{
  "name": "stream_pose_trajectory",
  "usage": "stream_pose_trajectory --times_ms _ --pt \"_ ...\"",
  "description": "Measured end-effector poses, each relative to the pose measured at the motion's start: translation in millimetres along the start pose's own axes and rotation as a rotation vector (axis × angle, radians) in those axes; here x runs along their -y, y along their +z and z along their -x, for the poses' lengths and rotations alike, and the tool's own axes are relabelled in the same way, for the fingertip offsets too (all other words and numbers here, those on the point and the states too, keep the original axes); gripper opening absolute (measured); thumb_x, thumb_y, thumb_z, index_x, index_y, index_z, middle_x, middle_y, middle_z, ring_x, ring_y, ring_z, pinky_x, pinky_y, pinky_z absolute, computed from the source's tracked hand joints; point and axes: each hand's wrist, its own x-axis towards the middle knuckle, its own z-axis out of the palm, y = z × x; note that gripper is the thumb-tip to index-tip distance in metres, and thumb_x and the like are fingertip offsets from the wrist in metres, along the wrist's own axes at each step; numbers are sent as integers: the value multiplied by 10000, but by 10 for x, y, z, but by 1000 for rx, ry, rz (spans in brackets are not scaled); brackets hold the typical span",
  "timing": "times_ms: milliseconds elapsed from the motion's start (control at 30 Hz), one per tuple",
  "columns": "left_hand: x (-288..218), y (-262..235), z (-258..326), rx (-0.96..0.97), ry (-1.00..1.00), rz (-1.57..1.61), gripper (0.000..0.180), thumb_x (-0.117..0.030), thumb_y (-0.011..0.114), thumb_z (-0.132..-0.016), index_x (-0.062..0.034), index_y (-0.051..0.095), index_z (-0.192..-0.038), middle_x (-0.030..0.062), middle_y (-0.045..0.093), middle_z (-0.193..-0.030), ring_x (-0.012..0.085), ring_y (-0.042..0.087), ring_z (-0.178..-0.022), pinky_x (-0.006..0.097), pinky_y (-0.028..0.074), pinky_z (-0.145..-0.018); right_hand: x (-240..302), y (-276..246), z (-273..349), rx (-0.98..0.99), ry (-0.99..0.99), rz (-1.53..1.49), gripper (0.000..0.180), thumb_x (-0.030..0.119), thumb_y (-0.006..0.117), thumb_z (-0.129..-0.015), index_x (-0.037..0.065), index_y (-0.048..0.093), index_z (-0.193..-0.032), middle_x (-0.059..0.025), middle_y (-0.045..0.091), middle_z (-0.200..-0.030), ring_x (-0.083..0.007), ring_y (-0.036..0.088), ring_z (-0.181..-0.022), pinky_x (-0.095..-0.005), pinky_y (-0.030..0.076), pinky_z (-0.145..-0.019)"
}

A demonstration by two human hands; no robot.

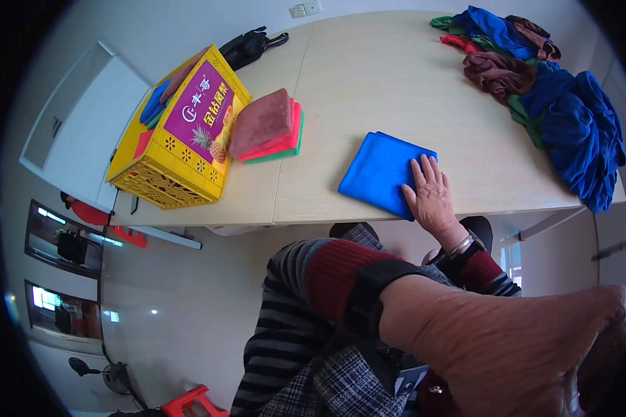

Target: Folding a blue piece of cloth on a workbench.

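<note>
A folded blue cloth (381, 174) lies flat near the table's front edge. My right hand (432, 194) rests palm down on its right side, fingers stretched out and thumb apart. My left arm crosses in front of me, and my left hand (528, 340) looms large and close at the lower right. Its fingers bend away at the picture's edge and are mostly hidden, so what they hold, if anything, does not show. Left of the blue cloth sits a stack of folded cloths (264, 125): brown on top, with red and green beneath.
A yellow plastic crate (167, 181) with folded cloths inside stands at the table's left. Behind it lies a black bag (247, 48). Crumpled blue, brown, green and red cloths (570, 125) heap along the right side. A red stool (195, 403) stands on the floor.
</note>
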Motion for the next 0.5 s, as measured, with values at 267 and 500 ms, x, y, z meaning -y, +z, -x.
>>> stream_pose_trajectory --times_ms 267,500 --pt "-4 -2 -119 69 -52 17 173 -147 694 -934 13 685 -998 135 689 -946 206 676 -824 317 505 -685 29 -25 -9 17 1 9 655 448 428 -1028 23 371 -1522 -217 297 -1605 -378 229 -1510 -500 205 -1212" --pt "-69 -7 -51 119 -92 39 165 -143 692 -933 7 685 -999 131 688 -944 201 672 -813 313 500 -675 29 -16 -2 20 7 9 655 455 422 -1029 31 371 -1526 -216 295 -1607 -374 224 -1513 -499 202 -1213"
